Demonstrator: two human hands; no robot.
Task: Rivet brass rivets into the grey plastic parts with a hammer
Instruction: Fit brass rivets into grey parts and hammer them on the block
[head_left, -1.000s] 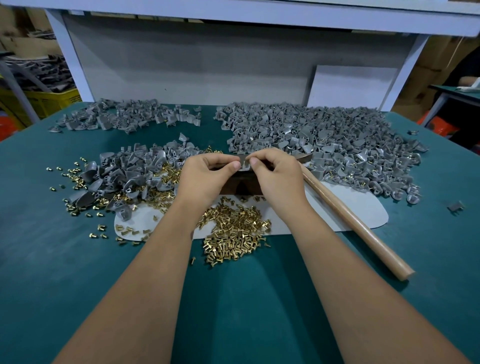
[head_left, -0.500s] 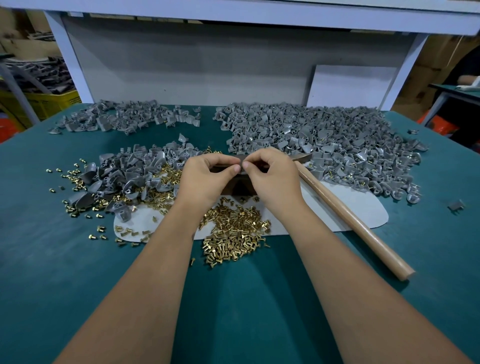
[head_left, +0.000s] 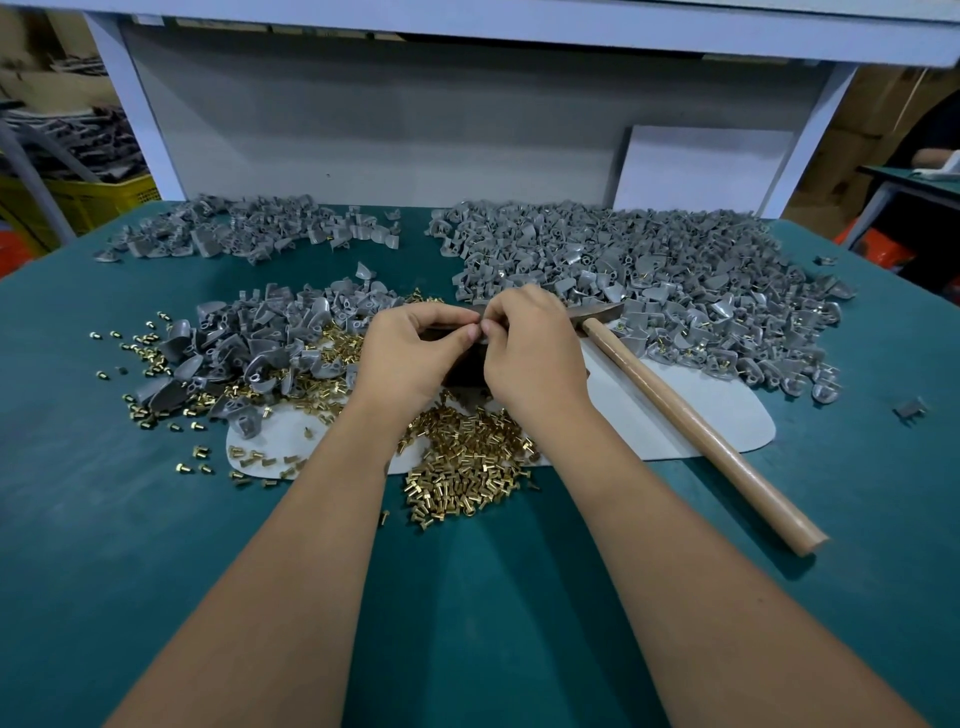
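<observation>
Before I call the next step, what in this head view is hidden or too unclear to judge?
- What the left hand and right hand pinch: the fingertips cover it, so rivet seating is unknown.
- The dark block below them: mostly behind both hands.
- The hammer head: its left part is behind the right hand.
- The yellow crate: cut by the left edge.
</observation>
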